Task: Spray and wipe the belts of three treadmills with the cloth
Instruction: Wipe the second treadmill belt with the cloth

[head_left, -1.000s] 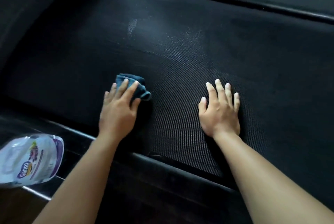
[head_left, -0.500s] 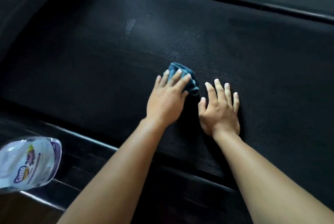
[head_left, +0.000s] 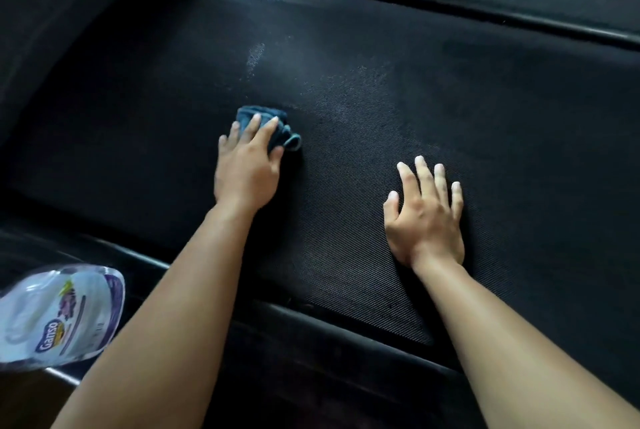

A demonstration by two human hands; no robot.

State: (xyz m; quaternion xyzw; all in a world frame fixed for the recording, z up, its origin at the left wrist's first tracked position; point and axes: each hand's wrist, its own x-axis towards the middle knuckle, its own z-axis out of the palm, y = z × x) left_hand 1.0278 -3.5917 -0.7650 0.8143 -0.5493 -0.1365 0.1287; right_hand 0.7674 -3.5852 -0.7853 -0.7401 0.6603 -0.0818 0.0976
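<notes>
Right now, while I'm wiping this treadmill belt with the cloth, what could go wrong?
Your right hand lies flat on the belt; if you lean on it and the belt rolls, you may slip. The pale spray streak sits beyond the cloth under your left hand, so it could be missed. The spray bottle lies close to your left forearm; a backstroke might knock it.

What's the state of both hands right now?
Left hand: open, straight fingers pressing the cloth onto the belt.
Right hand: open, flat on the belt, holding nothing.
</notes>
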